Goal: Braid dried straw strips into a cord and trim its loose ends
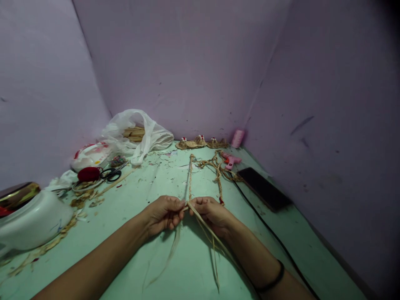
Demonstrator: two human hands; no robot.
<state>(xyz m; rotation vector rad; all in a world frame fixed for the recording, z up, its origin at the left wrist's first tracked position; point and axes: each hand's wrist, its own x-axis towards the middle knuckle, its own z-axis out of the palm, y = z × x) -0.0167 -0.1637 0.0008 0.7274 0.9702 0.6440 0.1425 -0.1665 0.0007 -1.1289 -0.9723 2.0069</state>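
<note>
A thin braid of straw-coloured fibre (190,177) runs from the middle of the table down to my hands. My left hand (165,212) pinches fibre strands at the braid's near end. Close beside it, my right hand (211,214) also has its fingers closed on strands there. Loose fibre strands (200,221) hang from between the hands toward me, some on the left and longer ones on the right. The far end of the braid bends right into a tangle of finished braid (215,164), with a red tie at one end.
Left: scissors (114,173), red yarn (89,174), a white pot-like container (34,221) and fibre scraps. Behind: a plastic bag (137,133) of dry strips and woven pieces with beads (201,143). Right: pink thread spool (238,138), pink glue gun (231,160), phone (264,188), black cable (265,221).
</note>
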